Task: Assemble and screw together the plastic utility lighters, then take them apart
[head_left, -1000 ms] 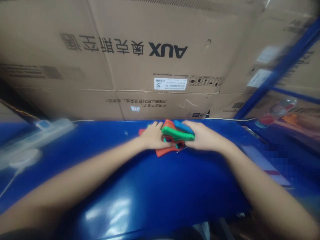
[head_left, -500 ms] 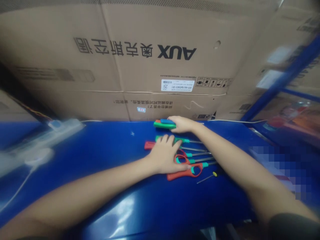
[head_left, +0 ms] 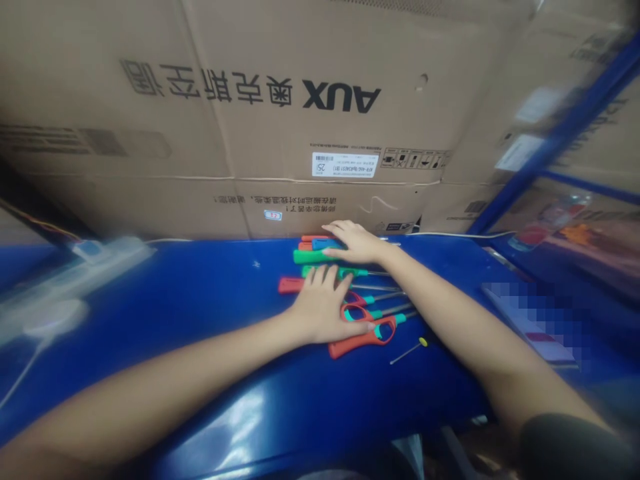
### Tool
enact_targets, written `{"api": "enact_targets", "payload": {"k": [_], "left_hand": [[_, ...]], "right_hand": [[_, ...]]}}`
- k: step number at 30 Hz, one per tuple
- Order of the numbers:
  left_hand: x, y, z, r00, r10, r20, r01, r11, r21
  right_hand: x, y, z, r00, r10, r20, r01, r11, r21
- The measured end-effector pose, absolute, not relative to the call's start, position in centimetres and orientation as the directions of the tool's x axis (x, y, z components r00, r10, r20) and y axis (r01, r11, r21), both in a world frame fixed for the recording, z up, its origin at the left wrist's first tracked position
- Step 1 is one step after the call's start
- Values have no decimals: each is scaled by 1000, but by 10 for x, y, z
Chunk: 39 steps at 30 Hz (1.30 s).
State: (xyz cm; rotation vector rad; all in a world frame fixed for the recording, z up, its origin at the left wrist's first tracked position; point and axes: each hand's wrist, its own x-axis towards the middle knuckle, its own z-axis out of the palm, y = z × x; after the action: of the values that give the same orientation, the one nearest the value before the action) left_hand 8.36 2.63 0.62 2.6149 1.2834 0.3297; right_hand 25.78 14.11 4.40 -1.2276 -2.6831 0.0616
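Observation:
My left hand [head_left: 320, 312] lies palm down with fingers spread over several long-necked lighters. Its thumb rests on the nearest orange lighter [head_left: 345, 345]. A red lighter handle [head_left: 289, 285] sticks out to the left of that hand, and its fingertips overlap a green lighter [head_left: 359, 272]. Farther back, my right hand [head_left: 361, 244] reaches over another group, fingers stretched out and thumb on a bright green lighter [head_left: 304, 257]. A blue lighter [head_left: 323, 245] and orange ones lie beside it, partly covered by that hand. Metal necks point right, some hidden behind my right forearm.
A thin metal pin with a yellow head [head_left: 407, 352] lies in front of the lighters on the blue tabletop [head_left: 215, 280]. Behind stands a large cardboard box [head_left: 240, 147]. A white power strip [head_left: 115, 263] is at left. Blue metal bars [head_left: 545, 143] rise at right.
My right hand has loosened from the green and blue lighters, its fingers now extended; those lighters lie against the table's back. My left hand stays on the front group. The view has shifted slightly.

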Motion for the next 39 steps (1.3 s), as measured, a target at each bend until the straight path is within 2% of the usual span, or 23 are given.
{"api": "enact_targets", "payload": {"k": [3,5,8,10,12,13,16,20,23,26,29,31,35,39], "left_hand": [[82,28,6,601,791,112,739,-604,299],[81,32,8,606,786,125,720,-609,333],[76,39,18,613,776,146,671,-609,423],[70,42,27,622,757,199,617,-630,471],[59,41,35,653,706,273,549,-690,472],[53,39,38,680,673,290,523,-723,452],[32,24,40,722,643,256,540,-755,371],[12,0,32,707,690,155,624,-712,322],[8,-14,28,662,743,101,696,-659,287],[10,-21,27,608,789,84,743,-604,290],[11,-22,24,555,826,100,760,-552,344],[10,-19,19,544,827,142,747,-554,367],[3,-15,6,580,772,260,681,-634,366],[0,-16,6,626,704,335,588,-709,390]], "right_hand": [[260,129,68,-595,760,262,758,639,-132],[266,114,87,-573,780,252,770,617,-159],[284,76,111,-611,790,43,747,594,-297],[300,43,119,-638,735,-230,756,540,-371],[316,9,119,-573,707,-415,815,440,-378],[323,-6,115,-550,708,-444,832,418,-365],[341,-39,94,-520,770,-370,849,421,-318],[352,-53,69,-545,797,-258,836,496,-234],[347,-50,68,-604,779,-171,778,528,-341],[333,-39,73,-592,804,-61,734,506,-453],[312,-18,74,-601,798,42,712,559,-424],[298,-2,71,-634,773,30,714,600,-361],[277,21,64,-637,771,7,735,610,-295],[276,24,54,-604,793,77,770,605,-203]]}}
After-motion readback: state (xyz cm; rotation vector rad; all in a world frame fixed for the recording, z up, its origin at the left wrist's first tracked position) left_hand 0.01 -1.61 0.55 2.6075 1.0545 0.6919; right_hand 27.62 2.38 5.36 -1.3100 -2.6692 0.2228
